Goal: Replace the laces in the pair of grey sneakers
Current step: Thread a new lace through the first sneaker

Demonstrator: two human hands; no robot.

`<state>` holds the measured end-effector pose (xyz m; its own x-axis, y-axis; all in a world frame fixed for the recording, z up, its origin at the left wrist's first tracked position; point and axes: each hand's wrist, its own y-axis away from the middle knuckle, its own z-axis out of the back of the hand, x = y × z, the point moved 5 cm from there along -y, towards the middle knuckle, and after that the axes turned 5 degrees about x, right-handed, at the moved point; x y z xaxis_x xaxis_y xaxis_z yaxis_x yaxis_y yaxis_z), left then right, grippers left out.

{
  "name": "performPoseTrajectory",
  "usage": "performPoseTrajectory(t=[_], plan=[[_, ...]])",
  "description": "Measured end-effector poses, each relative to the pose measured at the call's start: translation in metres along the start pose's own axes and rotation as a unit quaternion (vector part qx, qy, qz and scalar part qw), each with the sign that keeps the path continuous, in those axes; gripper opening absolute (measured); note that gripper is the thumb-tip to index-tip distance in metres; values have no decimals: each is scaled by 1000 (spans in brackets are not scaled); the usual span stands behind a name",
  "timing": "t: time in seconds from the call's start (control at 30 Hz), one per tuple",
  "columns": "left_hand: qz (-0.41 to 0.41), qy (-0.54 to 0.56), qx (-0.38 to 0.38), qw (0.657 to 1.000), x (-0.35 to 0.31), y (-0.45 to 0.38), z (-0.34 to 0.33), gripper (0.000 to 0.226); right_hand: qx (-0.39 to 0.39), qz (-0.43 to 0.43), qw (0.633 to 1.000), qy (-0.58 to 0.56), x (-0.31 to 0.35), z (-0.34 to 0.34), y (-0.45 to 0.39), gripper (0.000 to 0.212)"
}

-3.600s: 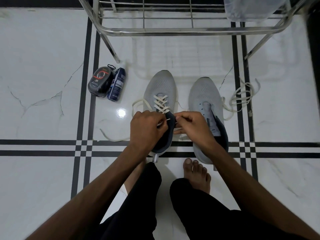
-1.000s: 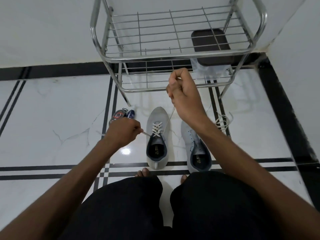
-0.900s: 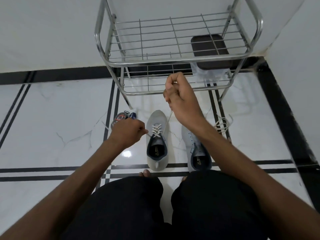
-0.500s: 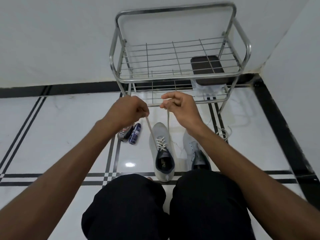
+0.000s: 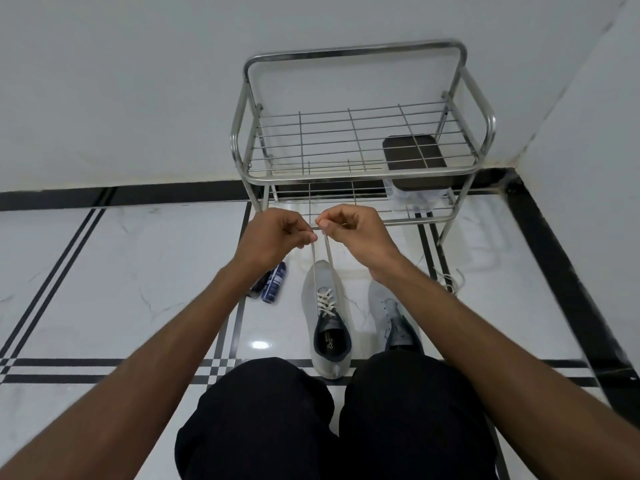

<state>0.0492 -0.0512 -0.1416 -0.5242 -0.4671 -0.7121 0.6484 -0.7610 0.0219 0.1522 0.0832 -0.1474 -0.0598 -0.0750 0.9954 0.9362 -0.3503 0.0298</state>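
Observation:
Two grey sneakers stand on the white floor in front of my knees. The left sneaker (image 5: 325,327) has a white lace (image 5: 325,299) crossed through its eyelets. Both lace ends run straight up from it to my hands. My left hand (image 5: 273,237) pinches one end and my right hand (image 5: 353,230) pinches the other, held close together above the shoe's toe. The right sneaker (image 5: 391,317) shows no lace and my right forearm partly hides it. A loose white lace (image 5: 450,280) lies on the floor to its right.
A steel wire rack (image 5: 360,140) stands against the wall ahead, with a dark-lidded clear container (image 5: 415,161) on its lower shelf. A blue bottle (image 5: 273,282) and a dark tin lie on the floor left of the shoes. A wall closes the right side.
My left hand rose from beside the shoe to meet my right hand, so both lace ends are now held up taut together. The view tilted up toward the rack.

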Motion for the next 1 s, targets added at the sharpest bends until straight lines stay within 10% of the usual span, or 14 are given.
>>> performPoseTrajectory(t=[0.33,0.6,0.73,0.87,1.0], plan=[[-9,272,53,961,20,-7,-35,9,-48,-137,989,17,-87,3,0,10],[123,433,-9,893,89,-34,-103,8,111,-217,961,-134,-167,-35,-11,23],[181,429,-30,884,125,-36,-135,15,132,-175,975,-25,-190,-37,-14,12],[194,372,113,901,152,-24,-169,46,20,-124,990,-67,-201,-16,-24,11],[191,317,189,910,176,-5,-184,24,-21,-101,991,-88,-206,3,-23,15]])
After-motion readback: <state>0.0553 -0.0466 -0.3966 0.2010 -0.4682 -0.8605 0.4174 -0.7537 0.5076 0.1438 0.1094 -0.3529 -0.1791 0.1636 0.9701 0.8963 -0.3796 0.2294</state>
